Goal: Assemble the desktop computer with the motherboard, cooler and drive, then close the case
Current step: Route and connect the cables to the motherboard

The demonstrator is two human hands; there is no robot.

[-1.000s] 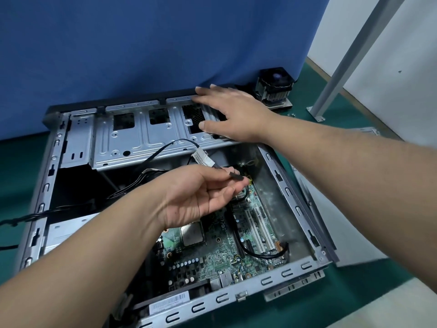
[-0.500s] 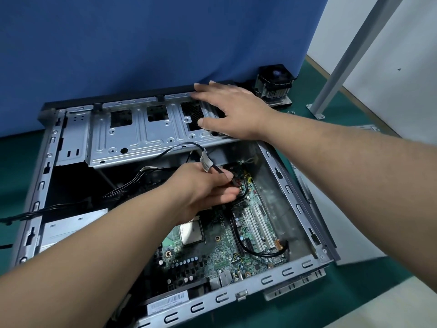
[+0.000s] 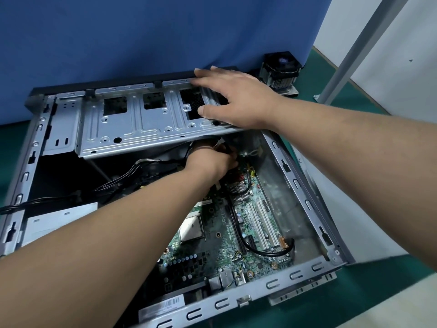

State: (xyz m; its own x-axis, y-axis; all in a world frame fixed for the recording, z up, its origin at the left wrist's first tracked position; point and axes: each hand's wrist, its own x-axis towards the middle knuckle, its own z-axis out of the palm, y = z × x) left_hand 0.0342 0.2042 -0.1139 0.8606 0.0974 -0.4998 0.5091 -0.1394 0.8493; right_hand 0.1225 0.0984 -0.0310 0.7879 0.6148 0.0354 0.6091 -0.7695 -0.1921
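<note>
One ribbed steel bracket — perforated.

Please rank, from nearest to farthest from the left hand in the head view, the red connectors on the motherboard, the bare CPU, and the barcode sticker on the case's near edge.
From the left hand, reaching under the drive cage:
1. Red connectors, just right of and below its fingers.
2. CPU, mid-board, beside the forearm.
3. Barcode sticker, on the case's near edge, closest to the camera.
</note>
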